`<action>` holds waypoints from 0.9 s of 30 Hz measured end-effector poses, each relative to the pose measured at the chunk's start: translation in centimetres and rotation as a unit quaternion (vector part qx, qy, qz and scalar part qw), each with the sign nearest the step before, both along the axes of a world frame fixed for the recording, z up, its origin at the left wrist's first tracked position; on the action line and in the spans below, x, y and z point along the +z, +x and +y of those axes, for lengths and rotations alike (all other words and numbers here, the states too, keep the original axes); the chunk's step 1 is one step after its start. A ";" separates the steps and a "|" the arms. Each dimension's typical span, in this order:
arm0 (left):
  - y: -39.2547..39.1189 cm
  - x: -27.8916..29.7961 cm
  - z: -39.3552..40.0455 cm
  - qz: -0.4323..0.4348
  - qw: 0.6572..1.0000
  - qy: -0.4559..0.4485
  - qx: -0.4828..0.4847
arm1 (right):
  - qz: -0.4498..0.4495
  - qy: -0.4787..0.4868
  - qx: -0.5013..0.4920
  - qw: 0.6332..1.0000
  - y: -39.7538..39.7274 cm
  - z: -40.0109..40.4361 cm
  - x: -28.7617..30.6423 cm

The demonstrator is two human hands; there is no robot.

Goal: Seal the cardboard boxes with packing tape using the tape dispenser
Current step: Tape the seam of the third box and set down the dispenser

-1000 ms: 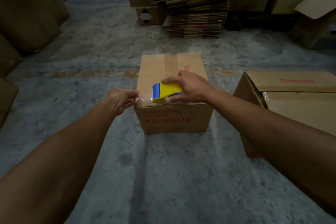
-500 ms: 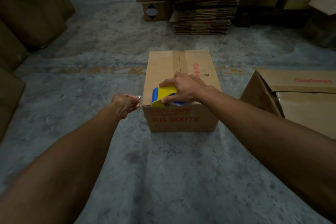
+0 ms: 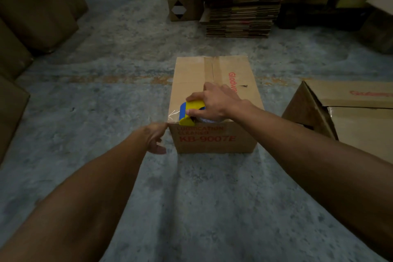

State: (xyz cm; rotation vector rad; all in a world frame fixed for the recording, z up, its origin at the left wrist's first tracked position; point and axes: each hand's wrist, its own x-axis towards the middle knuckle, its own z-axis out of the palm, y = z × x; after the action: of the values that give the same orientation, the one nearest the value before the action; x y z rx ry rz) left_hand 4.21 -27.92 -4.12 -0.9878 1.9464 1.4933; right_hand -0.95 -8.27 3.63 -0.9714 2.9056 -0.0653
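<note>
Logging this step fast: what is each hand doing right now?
Left hand: at the box's near left corner; motion-blurred, grip cannot be told.
Right hand: closed on the tape dispenser.

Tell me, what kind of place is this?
Probably a warehouse or packing room: a tall stack of flattened cardboard, a bare concrete floor, and a box being taped with a yellow and blue tape dispenser.
</note>
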 end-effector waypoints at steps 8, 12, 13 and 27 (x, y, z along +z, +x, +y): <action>-1.8 -0.8 -0.1 0.382 0.819 -0.357 -0.238 | 0.016 0.002 -0.001 1.000 0.0 -0.7 -0.4; -1.5 -2.4 -1.1 0.346 0.784 -0.324 -0.400 | 0.030 -0.006 0.014 0.999 0.0 -0.6 -0.4; -1.5 -2.5 -1.3 0.332 0.778 -0.333 -0.418 | 0.034 -0.009 0.021 0.999 -0.2 -0.4 -0.5; -2.0 -3.2 -1.3 0.288 0.674 -0.499 -0.463 | -0.001 -0.034 -0.030 0.999 -1.5 5.9 0.5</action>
State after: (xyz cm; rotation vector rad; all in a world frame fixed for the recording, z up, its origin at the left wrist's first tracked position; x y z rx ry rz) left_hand 2.23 -29.24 -7.28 0.3724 3.0526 0.0105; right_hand -2.50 -2.34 4.13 -0.8921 2.9493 -0.1707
